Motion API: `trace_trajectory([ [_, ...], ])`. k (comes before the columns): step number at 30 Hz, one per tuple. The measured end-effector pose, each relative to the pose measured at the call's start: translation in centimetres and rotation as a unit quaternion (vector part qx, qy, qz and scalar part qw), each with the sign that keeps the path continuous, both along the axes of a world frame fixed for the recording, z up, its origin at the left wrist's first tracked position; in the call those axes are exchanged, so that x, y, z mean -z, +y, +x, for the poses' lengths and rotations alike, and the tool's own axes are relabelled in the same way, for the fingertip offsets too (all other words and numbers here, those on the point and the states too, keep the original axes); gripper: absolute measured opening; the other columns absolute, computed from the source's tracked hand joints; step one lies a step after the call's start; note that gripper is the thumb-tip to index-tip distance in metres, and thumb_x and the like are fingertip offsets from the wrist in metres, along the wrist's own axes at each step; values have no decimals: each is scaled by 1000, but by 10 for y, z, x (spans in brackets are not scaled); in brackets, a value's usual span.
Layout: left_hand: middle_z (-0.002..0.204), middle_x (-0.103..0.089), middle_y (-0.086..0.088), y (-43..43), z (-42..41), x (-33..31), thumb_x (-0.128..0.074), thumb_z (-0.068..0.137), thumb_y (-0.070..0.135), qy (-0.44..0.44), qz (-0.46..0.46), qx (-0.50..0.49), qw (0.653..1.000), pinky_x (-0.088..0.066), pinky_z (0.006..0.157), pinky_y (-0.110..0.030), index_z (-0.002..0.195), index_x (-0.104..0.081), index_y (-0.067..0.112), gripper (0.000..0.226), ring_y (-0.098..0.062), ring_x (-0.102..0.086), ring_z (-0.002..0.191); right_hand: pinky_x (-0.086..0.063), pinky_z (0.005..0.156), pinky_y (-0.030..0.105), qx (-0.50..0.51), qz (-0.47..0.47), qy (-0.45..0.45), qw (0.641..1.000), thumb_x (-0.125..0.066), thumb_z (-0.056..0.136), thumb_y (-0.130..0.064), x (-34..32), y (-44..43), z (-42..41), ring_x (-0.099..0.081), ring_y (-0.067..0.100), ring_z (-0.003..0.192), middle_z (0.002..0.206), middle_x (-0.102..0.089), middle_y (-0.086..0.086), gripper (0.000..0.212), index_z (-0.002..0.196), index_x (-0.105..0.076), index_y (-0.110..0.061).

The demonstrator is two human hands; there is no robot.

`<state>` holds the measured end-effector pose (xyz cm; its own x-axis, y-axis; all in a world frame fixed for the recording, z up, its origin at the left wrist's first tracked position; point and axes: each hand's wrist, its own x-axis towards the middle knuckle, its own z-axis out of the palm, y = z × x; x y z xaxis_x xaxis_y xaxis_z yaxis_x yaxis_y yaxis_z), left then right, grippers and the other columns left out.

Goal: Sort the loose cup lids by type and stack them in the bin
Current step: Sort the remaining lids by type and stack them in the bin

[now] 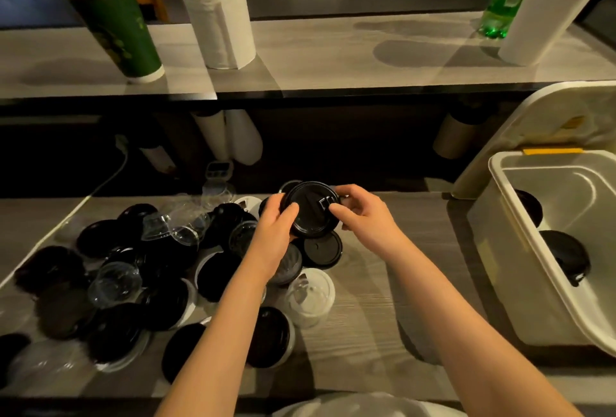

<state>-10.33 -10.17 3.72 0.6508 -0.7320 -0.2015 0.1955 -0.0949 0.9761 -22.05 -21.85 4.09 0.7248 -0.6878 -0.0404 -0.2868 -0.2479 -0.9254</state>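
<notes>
Broadly, the grey wood-grain tabletop (383, 300) fills the near view. At its right end sits the white bin (500, 266), open, with dark lids (563, 255) lying inside. A loose pile of lids (133, 266), black, clear and white, covers the tabletop's left half. On the raised counter (333, 50) behind stand a green cup stack (113, 23) and a paper roll (220, 23). Above the pile's far edge, the left hand (273, 226) and right hand (360, 213) hold one black lid (310, 216) between them, fingers (291, 210) curled round its opposite rims.
</notes>
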Motion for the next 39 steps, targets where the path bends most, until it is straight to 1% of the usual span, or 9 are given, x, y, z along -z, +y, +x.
trace_trajectory([
  [2,105,-63,-2,10,4,1,-53,92,25,3,11,-30,999,-48,93,-43,100,-59,25,11,-20,-59,103,-51,78,30,-1,-9,14,1000,-59,92,-26,5,12,6,-61,11,77,85,-64,-2,27,118,-60,-19],
  [5,126,-56,-6,22,11,8,-56,84,39,9,44,-111,993,-42,103,-50,124,-50,17,46,-22,-54,117,-47,82,27,-47,-61,95,992,-56,94,-30,25,28,3,-62,16,96,106,-67,4,38,129,-52,-17],
  [8,115,-59,-7,31,13,10,-49,95,18,20,38,-190,981,-45,99,-50,113,-50,18,17,-24,-57,109,-45,95,32,-179,-151,171,957,-67,84,-26,59,45,-18,-52,20,119,131,-53,3,59,138,-43,-20],
  [11,111,-61,-8,41,13,12,-50,95,18,27,43,-205,977,-47,97,-49,105,-51,23,11,-26,-60,107,-38,105,34,-291,-226,223,903,-72,76,-33,86,61,-32,-33,21,134,149,-32,0,79,144,-32,-27],
  [16,105,-62,-6,52,3,12,-50,95,19,35,54,-193,979,-50,92,-45,101,-52,25,8,-21,-62,98,-33,109,37,-302,-268,278,872,-65,83,-44,103,70,-26,-28,24,138,155,-20,-2,81,148,-21,-28],
  [26,108,-63,-3,17,-36,-3,-48,96,19,40,13,-152,987,-50,93,-42,109,-55,20,15,-18,-61,103,-41,93,26,6,-59,82,995,-77,73,-34,52,39,-70,-50,13,115,127,-52,-2,69,129,-41,-16],
  [30,109,-62,-3,-19,-71,-21,-48,96,16,63,-31,-140,988,-50,86,-33,106,-54,22,13,-16,-61,101,-41,94,23,120,-45,-21,991,-76,77,-26,14,12,-107,-49,7,113,124,-50,-7,62,129,-41,-23],
  [34,107,-62,-5,-56,-110,-33,-48,96,16,65,-54,-106,991,-50,70,-24,111,-54,13,16,-12,-61,92,-38,81,3,189,-52,-89,977,-75,78,-23,-21,-18,-148,-49,-13,98,111,-49,-17,53,119,-41,-27],
  [39,99,-62,-1,-97,-169,-41,-48,96,14,49,-54,-57,996,-47,71,-26,105,-55,13,12,-10,-60,87,-46,83,16,218,-48,-93,970,-75,76,-29,-44,-65,-208,-52,-6,100,112,-47,-19,52,114,-41,-30],
])
